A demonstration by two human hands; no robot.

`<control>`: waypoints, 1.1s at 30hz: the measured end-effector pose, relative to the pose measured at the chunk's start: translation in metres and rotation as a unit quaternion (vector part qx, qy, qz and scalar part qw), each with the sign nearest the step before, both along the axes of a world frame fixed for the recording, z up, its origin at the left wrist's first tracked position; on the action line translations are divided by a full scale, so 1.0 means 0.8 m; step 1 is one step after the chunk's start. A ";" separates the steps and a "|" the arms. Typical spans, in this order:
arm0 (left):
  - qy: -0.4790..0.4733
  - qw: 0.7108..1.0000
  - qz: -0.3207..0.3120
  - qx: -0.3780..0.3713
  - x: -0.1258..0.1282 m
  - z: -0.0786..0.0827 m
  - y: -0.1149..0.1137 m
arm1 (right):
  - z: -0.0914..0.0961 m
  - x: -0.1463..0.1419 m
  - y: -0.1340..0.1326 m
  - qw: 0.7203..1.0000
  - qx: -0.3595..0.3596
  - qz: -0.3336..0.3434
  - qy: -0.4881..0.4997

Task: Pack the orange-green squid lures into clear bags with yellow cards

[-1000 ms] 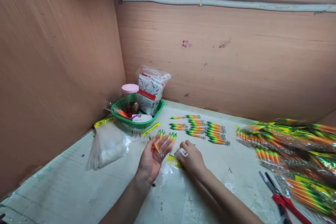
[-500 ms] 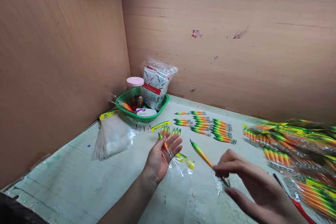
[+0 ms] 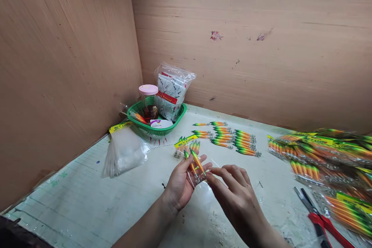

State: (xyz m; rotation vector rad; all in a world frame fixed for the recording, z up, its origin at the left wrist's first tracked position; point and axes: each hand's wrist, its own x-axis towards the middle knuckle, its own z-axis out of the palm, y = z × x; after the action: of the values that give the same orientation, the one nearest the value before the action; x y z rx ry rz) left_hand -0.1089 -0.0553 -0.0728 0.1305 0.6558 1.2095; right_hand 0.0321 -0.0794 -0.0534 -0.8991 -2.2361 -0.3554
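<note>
My left hand [image 3: 181,184] is palm up at mid-table, its thumb resting against a green-and-orange fishing lure [image 3: 191,164]. Beside that one lies a second fishing lure [image 3: 198,161], and the fingertips of my right hand [image 3: 235,190] pinch its hook end. Clear plastic shows around the left palm; which bag it belongs to I cannot make out. Just beyond the left fingers is a clear bag with a yellow header card [image 3: 186,142], several lures showing by it. Further back, loose lures [image 3: 223,135] lie in rows.
A stack of clear header bags [image 3: 124,153] lies at left. Behind stands a green basket [image 3: 158,131] holding a pink-lidded jar [image 3: 148,97] and a bag of printed packets [image 3: 170,93]. Packed lures [image 3: 325,155] are heaped at right, near red-handled scissors [image 3: 316,217].
My right hand has moved left with its lure, bringing it beside the one in my left hand. The yellow-headed bag beyond looks shifted, and the scissors have come into fuller view.
</note>
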 end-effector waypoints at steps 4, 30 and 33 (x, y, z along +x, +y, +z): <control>-0.010 1.000 0.000 0.001 0.002 0.002 -0.002 | 0.004 0.003 0.004 0.998 -0.028 0.031 0.051; 0.006 0.991 0.135 -0.010 -0.045 0.007 0.033 | -0.041 0.039 0.075 0.943 -0.328 0.012 0.057; 0.011 0.994 0.104 -0.020 -0.036 0.007 0.027 | 0.011 0.082 0.028 0.941 -0.332 0.065 0.029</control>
State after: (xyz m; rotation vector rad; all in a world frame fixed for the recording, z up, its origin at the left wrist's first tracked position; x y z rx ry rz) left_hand -0.1377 -0.0338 -0.0673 0.0421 0.7251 1.3957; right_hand 0.0977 -0.0567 -0.0446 -1.0603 -2.3724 0.5187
